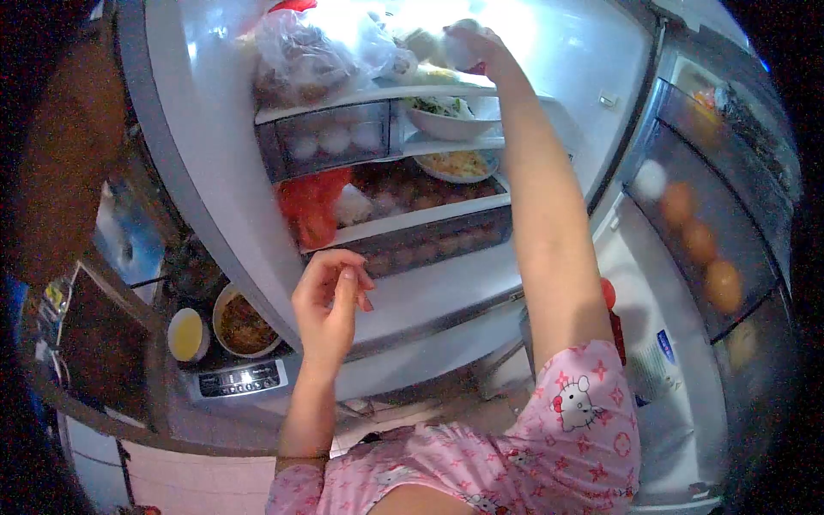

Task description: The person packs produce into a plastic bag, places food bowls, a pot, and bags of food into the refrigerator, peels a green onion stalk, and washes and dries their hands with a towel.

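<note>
My right arm stretches up into the lit fridge. At the top shelf, my right hand (487,51) has its fingers around a pale whitish thing (462,45), blurred by glare, whose kind I cannot make out. Beside it on the left lie filled clear plastic bags (309,56). In front of the lower drawer hangs my left hand (330,296), fingers loosely bent and apart, holding nothing. Below the top shelf are a white bowl with greens (451,120) and a bowl of yellowish shredded food (459,165).
An egg drawer (330,142), a red bag (311,206) and a lower drawer (429,245) fill the fridge. The open door (678,412) on the right holds several eggs (699,240). At left, a white cup (187,335) and a bowl of brown food (245,322) stand near a control panel (240,379).
</note>
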### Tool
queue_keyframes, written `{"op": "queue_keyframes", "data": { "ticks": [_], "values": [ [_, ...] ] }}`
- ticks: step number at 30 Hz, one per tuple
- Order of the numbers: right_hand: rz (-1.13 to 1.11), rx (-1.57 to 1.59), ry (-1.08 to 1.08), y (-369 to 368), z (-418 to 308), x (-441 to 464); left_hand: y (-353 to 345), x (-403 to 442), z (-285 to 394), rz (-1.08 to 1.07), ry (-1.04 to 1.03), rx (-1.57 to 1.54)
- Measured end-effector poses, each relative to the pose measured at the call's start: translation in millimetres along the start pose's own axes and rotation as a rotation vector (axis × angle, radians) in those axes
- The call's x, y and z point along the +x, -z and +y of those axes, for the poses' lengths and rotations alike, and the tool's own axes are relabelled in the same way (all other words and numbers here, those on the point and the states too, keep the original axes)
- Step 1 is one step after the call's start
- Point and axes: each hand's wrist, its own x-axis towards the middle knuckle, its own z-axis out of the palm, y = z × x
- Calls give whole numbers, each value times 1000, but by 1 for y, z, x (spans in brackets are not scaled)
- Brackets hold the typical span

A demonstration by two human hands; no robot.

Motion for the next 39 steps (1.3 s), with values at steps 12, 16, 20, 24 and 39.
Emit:
{"op": "queue_keyframes", "data": {
  "ticks": [12,16,20,24,39],
  "values": [
    [-21,761,44,36,-22,-33,-102,-92,-123,-1219,-19,175],
    [114,756,137,15,-48,-77,-138,-153,-175,-1276,-173,105],
    [14,797,237,8,-48,-121,-142,-167,-179,-1255,-127,-28],
    [44,847,197,1,-56,-194,-139,-147,-168,-1408,3,-52],
    [652,560,70,19,2,-470,-100,2,-29,-661,118,-623]
  ]
}}
